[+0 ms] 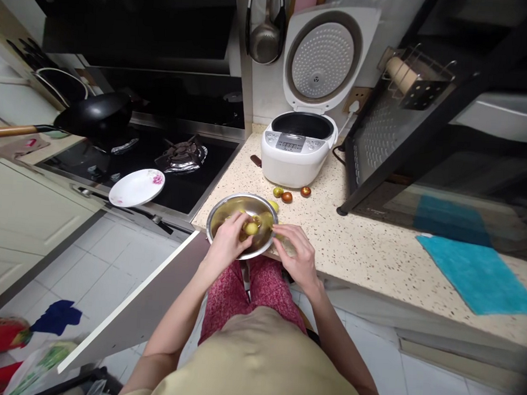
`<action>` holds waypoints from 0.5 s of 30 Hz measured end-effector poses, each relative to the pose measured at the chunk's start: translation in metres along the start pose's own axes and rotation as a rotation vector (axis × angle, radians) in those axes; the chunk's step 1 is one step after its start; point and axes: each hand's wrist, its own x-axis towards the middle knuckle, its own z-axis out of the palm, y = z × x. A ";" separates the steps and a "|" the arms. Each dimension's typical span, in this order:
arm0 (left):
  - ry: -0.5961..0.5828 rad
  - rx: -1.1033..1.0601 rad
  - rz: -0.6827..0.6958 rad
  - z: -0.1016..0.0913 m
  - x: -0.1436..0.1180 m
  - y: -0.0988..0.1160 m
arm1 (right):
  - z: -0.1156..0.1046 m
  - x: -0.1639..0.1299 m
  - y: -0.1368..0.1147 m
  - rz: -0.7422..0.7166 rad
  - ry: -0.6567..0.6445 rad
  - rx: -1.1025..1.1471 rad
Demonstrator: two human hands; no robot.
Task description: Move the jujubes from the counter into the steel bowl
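This looks like a home kitchen: a gas burner (184,156) sits in a black cooktop (214,168) beneath a black range hood (140,20), with a wooden-handled wok (95,116) at the left. A domestic rice cooker (292,163) stands open on the speckled bench (332,242), near a hanging ladle (265,44). Pale panelled cabinets (28,220), a tiled floor (115,248) and casual patterned trousers (276,286) suit a household.

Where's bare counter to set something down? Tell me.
Widest bare patch: speckled counter between the right hand and the teal cloth. A narrower strip lies between stove and rice cooker. Crowded: between metal bowl and rice cooker, where small fruits lie.
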 end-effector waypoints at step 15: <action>-0.312 0.452 0.108 0.005 0.019 0.012 | -0.011 -0.006 0.009 0.055 0.085 -0.037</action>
